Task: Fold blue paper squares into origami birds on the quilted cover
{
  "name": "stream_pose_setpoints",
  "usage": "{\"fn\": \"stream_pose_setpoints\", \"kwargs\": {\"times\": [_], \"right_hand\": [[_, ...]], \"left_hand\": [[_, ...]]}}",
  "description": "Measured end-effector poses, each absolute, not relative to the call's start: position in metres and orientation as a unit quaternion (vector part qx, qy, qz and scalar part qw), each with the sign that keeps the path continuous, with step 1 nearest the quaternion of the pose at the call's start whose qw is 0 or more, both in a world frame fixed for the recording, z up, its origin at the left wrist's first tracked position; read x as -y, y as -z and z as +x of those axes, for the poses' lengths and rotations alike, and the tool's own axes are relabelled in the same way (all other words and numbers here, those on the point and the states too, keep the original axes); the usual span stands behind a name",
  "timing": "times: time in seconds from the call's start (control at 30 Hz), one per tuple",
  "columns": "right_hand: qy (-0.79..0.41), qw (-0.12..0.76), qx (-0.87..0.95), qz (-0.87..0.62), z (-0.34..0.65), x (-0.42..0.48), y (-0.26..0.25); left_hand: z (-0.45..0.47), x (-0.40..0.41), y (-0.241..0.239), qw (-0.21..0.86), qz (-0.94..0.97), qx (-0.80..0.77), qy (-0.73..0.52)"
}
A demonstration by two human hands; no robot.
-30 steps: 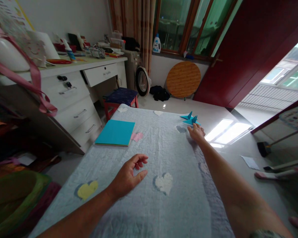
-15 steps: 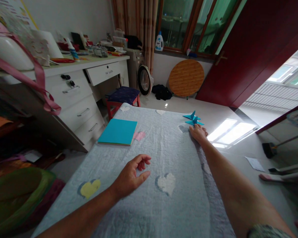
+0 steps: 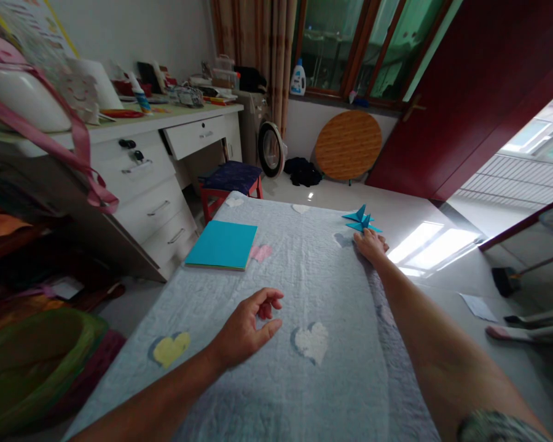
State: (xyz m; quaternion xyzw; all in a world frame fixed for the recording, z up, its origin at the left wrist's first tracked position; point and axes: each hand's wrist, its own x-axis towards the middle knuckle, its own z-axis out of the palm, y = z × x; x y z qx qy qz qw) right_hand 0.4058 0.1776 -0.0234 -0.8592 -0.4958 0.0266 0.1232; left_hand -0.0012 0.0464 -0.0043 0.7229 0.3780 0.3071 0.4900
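My right hand [image 3: 371,245] reaches to the far right corner of the cloth-covered table [image 3: 313,282]. Its fingertips pinch the near end of a blue paper plane [image 3: 365,226]; the exact grip is partly hidden by the hand. Just behind lies a second blue paper plane [image 3: 358,215], with pointed wings and a raised fin. Over the middle of the table, my left hand [image 3: 247,327] is held with fingers loosely curled and thumb apart, holding nothing. Beyond it to the left lies a stack of square paper [image 3: 222,244], its top sheet blue.
A stool [image 3: 230,178] stands beyond the table's far left corner. White drawers [image 3: 154,202] and a cluttered desk are at the left, above a green-lined bin [image 3: 41,368]. A washing machine with its door [image 3: 271,150] open stands behind. Shiny floor borders the right side.
The whole view has shifted slightly. Both hands keep practically the same places and poses, the right at the near paper plane and the left above the cloth.
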Motion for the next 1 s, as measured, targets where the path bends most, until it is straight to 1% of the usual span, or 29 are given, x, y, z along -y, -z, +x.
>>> {"fn": "stream_pose_setpoints", "kwargs": {"times": [0.37,0.63,0.77,0.93,1.0], "right_hand": [[-0.028,0.116,0.504,-0.855,0.404,-0.172,0.023],[-0.018,0.121,0.510,-0.852,0.399,-0.164,0.019],[-0.005,0.127,0.509,-0.851,0.387,-0.148,0.016],[-0.014,0.129,0.567,-0.814,0.355,-0.117,0.009],[-0.028,0.126,0.606,-0.785,0.336,-0.101,0.004]], "left_hand": [[-0.002,-0.046,0.002,0.486,0.729,-0.378,-0.297],[-0.004,-0.050,0.002,0.427,0.749,-0.385,-0.331],[-0.009,-0.056,0.002,0.341,0.766,-0.404,-0.367],[-0.027,-0.079,0.000,0.152,0.763,-0.468,-0.418],[-0.035,-0.090,0.001,0.098,0.747,-0.502,-0.424]]}}
